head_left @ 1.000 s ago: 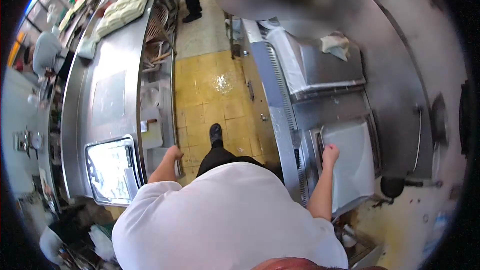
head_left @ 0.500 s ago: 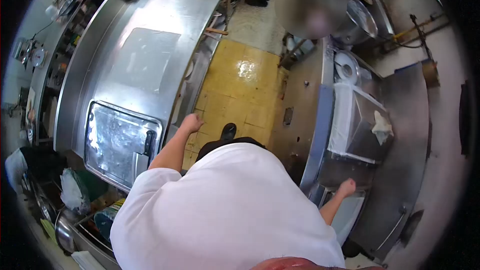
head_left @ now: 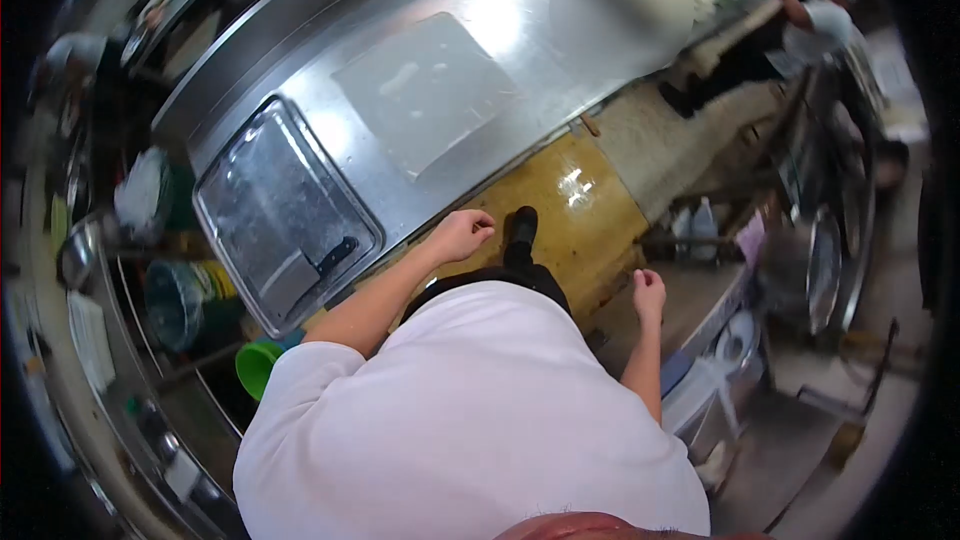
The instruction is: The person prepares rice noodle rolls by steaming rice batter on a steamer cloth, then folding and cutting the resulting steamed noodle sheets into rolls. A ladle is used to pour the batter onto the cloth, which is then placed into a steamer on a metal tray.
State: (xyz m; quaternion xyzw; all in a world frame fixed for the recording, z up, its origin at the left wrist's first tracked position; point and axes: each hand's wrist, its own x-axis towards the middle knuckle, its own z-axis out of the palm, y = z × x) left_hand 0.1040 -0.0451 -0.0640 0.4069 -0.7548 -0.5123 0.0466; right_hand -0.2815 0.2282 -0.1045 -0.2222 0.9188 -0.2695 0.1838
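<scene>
My left hand (head_left: 462, 236) hangs by the front edge of the steel table (head_left: 320, 130), fingers loosely curled and nothing seen in them. Lower on the other side, my right hand (head_left: 649, 292) is closed near the counter at the right, with nothing visible in it. To the left of my left hand, a metal tray (head_left: 265, 180) lies on the table. A cleaver (head_left: 292, 282) with a black handle rests at the tray's near corner. Beyond it, a pale flat sheet or board (head_left: 435, 95) lies on the steel.
Yellow tiled floor (head_left: 600, 225) runs between table and right-hand counter. A bright green container (head_left: 257, 368) and a lined bin (head_left: 178, 305) stand at lower left. Another person (head_left: 815, 35) is at the far right. A white roll (head_left: 738, 336) sits on the right counter.
My view has turned to the right, so table and tray appear rotated. My right hand has come forward from beside the right counter. The cleaver still lies on the tray.
</scene>
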